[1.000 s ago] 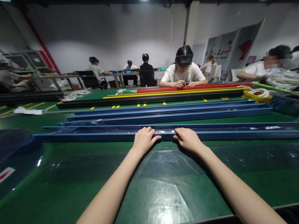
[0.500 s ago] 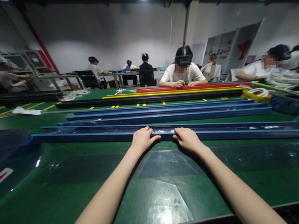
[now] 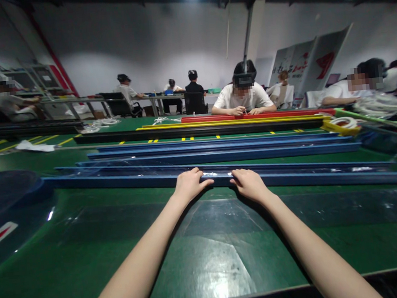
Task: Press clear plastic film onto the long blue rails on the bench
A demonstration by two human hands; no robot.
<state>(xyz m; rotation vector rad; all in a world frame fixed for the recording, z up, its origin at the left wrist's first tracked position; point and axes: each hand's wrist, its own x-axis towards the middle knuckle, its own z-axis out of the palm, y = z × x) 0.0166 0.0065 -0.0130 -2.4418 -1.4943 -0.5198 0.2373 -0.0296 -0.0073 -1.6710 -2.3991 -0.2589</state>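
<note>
A long blue channel strip (image 3: pixel 303 179) lies across the green table in front of me, with shiny clear film inside its trough. My left hand (image 3: pixel 189 186) grips its near wall left of the middle, fingers over the top edge and thumb along the front. A short way to the right, my right hand (image 3: pixel 249 185) holds the same wall in a like grip. The fingertips of both hands dip into the trough and are partly hidden. Clear plastic film (image 3: pixel 121 222) lies flat on the table between the strip and me.
Behind it lie more blue strips (image 3: pixel 283 151), then a black strip (image 3: pixel 113 138), a yellow strip (image 3: pixel 234 122) and a red strip (image 3: pixel 268 114). A clear film roll (image 3: pixel 10 200) is at left. A co-worker (image 3: pixel 245 93) sits opposite; a green-rimmed bin (image 3: pixel 392 121) stands at right.
</note>
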